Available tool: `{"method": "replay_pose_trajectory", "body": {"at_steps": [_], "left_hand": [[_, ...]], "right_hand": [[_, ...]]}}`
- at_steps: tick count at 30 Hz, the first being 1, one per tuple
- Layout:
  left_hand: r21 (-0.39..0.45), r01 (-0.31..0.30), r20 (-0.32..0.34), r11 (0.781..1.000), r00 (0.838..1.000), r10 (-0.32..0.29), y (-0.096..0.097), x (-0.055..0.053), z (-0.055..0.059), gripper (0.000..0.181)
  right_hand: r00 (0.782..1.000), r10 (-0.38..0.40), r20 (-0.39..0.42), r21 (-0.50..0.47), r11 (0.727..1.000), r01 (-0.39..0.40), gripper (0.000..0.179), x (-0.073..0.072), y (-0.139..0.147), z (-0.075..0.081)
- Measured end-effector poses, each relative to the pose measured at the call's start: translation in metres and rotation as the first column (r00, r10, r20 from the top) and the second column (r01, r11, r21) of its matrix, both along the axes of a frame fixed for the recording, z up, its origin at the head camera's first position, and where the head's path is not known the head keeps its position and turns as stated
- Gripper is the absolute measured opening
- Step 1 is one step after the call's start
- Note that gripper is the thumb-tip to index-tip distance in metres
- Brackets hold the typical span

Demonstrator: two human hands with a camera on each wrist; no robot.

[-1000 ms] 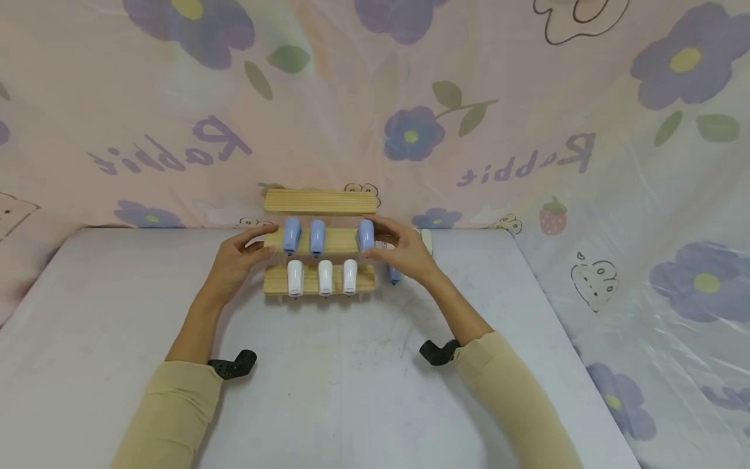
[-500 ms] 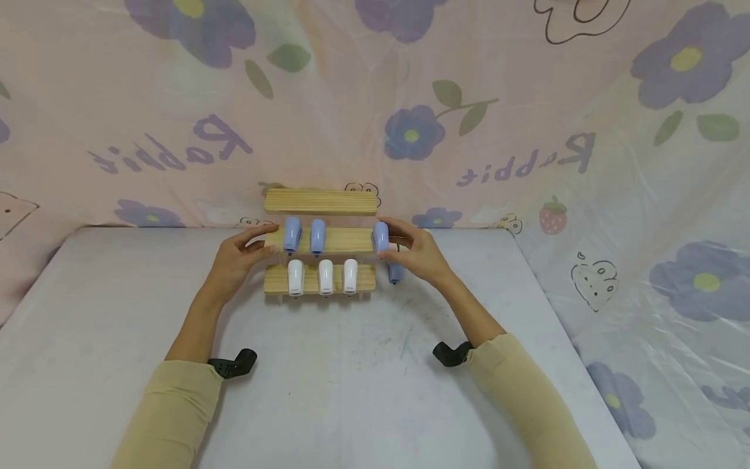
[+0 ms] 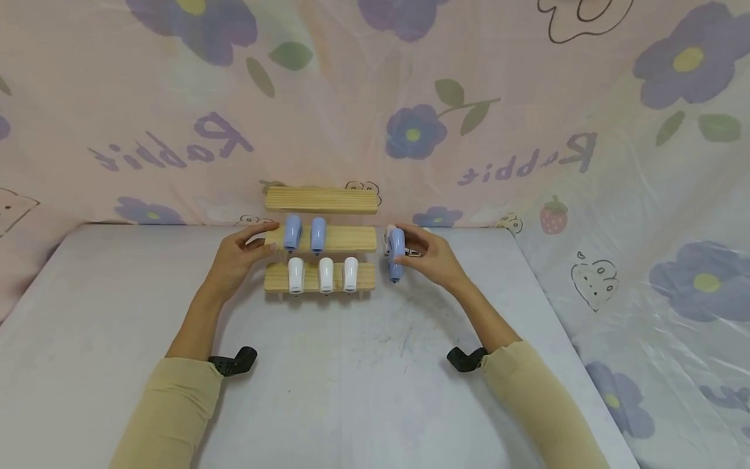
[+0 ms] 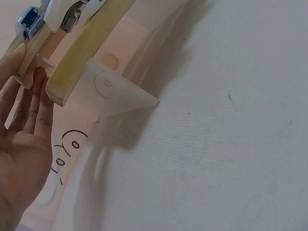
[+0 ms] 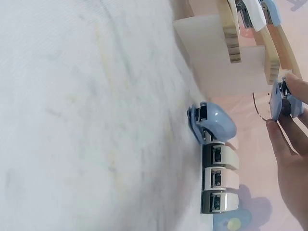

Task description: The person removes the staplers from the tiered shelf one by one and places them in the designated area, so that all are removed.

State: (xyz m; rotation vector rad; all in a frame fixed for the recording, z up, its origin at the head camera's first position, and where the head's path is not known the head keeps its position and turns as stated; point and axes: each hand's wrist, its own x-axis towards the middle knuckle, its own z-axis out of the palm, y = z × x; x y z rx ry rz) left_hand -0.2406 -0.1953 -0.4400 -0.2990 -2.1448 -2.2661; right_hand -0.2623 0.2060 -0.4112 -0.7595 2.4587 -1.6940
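Observation:
A three-tier wooden rack [image 3: 346,238] stands at the back of the table on clear side supports. My left hand [image 3: 234,260] grips the left end of its middle shelf, thumb in front and fingers behind. Just past the shelf's right end, my right hand [image 3: 432,259] pinches a small blue stapler [image 5: 278,100] between thumb and fingers. Two blue staplers [image 3: 292,232] sit on the left half of the middle shelf. On the bottom shelf are three white staplers [image 3: 325,275]. The top shelf [image 3: 321,200] holds nothing.
Right of the rack, another blue stapler [image 5: 219,121] rests on the table [image 3: 328,391], in line with white and pink staplers [image 5: 224,178]. A patterned cloth [image 3: 328,98] hangs behind the rack and on the right.
My right hand has moved right, carrying the blue stapler from the right end of the middle shelf to beside the rack. My left hand has stayed on the shelf.

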Motion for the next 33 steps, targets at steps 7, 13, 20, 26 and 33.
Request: {"method": "replay_pose_trajectory", "body": {"at_steps": [7,13,20,26,33], "left_hand": [[0.012,0.013,0.004,1.000,1.000,-0.013,-0.001,0.000,0.000,0.048],[0.015,0.007,0.020,1.000,1.000,-0.007,0.000,0.002,0.001,0.049],[0.015,0.008,0.024,1.000,1.000,-0.008,0.001,0.003,0.002,0.049],[0.011,0.002,0.022,1.000,1.000,-0.002,0.001,0.003,0.001,0.049],[0.007,0.002,0.022,1.000,1.000,-0.002,0.001,0.003,0.001,0.049]], "right_hand": [[0.999,-0.036,0.023,0.025,0.999,0.036,0.069,0.001,0.011,-0.008],[0.997,-0.079,0.024,0.073,0.994,0.077,0.068,0.002,0.019,-0.015],[0.995,-0.095,0.036,0.112,0.990,0.090,0.071,0.004,0.028,-0.025],[0.994,-0.093,0.051,0.144,0.986,0.085,0.071,0.003,0.031,-0.032],[0.988,-0.137,0.075,0.186,0.975,0.121,0.069,0.004,0.030,-0.035]]}}
